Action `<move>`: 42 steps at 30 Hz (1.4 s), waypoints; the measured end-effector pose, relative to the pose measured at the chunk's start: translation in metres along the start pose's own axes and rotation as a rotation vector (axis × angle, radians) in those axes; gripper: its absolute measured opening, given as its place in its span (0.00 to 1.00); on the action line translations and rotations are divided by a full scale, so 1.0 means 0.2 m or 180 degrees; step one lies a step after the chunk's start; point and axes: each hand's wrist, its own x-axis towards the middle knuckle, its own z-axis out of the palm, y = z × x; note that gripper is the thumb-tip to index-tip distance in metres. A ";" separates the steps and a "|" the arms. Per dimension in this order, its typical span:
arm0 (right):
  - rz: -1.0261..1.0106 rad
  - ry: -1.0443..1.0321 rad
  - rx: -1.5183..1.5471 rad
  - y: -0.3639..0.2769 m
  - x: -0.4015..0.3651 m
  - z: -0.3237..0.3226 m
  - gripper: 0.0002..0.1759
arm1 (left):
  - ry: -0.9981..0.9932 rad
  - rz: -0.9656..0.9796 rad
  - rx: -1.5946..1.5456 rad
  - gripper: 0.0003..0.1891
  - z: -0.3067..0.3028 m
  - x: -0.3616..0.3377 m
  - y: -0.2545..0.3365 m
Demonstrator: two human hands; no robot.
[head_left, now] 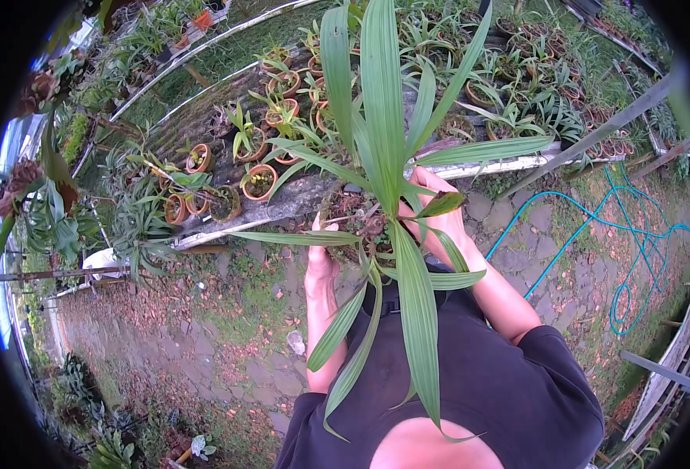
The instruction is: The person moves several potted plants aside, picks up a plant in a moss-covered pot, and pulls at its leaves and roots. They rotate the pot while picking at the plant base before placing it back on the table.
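Observation:
A large plant with long, pleated green leaves (384,102) stands in front of my chest, its leaves fanning out in all directions. Around its base is a brown, rooty clump (353,209); whether a pot surrounds it is hidden by leaves and hands. My left hand (321,262) grips the left side of this base, thumb pointing up. On the right side, my right hand (437,215) is closed around the base, partly covered by leaves. One short leaf beside that hand is browned and dark (442,204).
Beyond the plant, a bench (282,205) carries several clay pots (259,182) with small plants. A teal hose (571,197) lies looped on the stone paving (544,234) at right. Metal poles (595,137) cross the right side. Hanging plants (59,184) are at left.

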 end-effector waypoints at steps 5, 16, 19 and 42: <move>-0.0270 -0.0352 0.0284 0.01 0.02 -0.07 0.11 | -0.0058 0.0094 0.0082 0.34 0.01 0.01 0.02; 0.0287 -0.0374 0.0079 0.04 0.02 -0.28 0.06 | -0.0453 0.0508 0.0340 0.40 0.06 0.03 0.09; 0.0117 -0.0319 0.0700 0.10 0.01 -0.14 0.08 | -0.0702 0.0520 0.0501 0.42 0.09 0.04 0.08; 0.0884 -0.0831 0.2250 0.33 -0.02 0.05 0.18 | -0.0860 0.0685 0.0509 0.43 0.16 -0.02 0.09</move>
